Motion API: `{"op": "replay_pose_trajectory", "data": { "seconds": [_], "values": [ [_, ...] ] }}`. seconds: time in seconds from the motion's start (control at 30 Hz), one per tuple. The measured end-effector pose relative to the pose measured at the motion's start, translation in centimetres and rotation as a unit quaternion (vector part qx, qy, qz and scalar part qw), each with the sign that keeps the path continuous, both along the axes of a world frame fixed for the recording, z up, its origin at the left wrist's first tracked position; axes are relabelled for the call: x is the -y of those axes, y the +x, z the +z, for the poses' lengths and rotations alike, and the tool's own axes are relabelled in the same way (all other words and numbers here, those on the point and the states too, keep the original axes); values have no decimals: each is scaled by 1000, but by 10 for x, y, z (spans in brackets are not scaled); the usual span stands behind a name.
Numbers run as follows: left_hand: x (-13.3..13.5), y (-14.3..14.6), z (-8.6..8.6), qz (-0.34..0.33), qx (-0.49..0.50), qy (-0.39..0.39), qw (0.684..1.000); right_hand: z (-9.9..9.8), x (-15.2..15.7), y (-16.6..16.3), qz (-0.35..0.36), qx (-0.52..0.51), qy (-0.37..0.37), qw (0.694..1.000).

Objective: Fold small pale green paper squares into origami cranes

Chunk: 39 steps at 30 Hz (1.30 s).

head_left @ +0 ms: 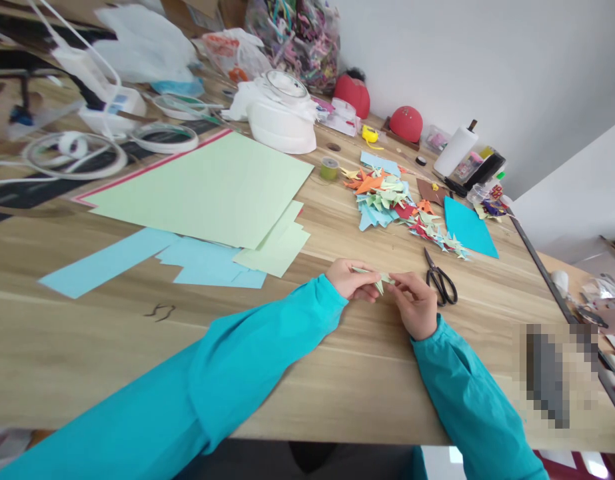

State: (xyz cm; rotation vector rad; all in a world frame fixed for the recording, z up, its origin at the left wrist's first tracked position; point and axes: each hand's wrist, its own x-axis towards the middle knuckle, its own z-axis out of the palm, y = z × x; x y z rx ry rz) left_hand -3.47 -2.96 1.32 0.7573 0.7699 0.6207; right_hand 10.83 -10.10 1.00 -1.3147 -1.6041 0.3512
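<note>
My left hand (351,279) and my right hand (417,304) meet over the wooden table (137,347), both in teal sleeves. Between their pinched fingertips is a small folded piece of pale green paper (378,280), held just above the tabletop. Black scissors (441,283) lie right beside my right hand. A heap of small folded paper figures (394,203) in orange, green, blue and red lies farther back.
Large light green sheets (207,187) and light blue sheets (137,263) cover the left of the table. A teal sheet (468,228), a white lidded pot (281,117), tape rolls (164,138), a green spool (329,168), red round objects (406,123) and bags crowd the back.
</note>
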Motion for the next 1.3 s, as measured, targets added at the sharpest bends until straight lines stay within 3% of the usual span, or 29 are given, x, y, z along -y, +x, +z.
{"op": "replay_pose_trajectory", "data": {
  "seconds": [0.8,1.3],
  "values": [
    [1,0,3,14,9,-18,1000,-1,1,1,15,1,21,1000],
    [3,1,6,14,-16,-10,1000,0,2,0,-41,60,7,997]
  ]
}}
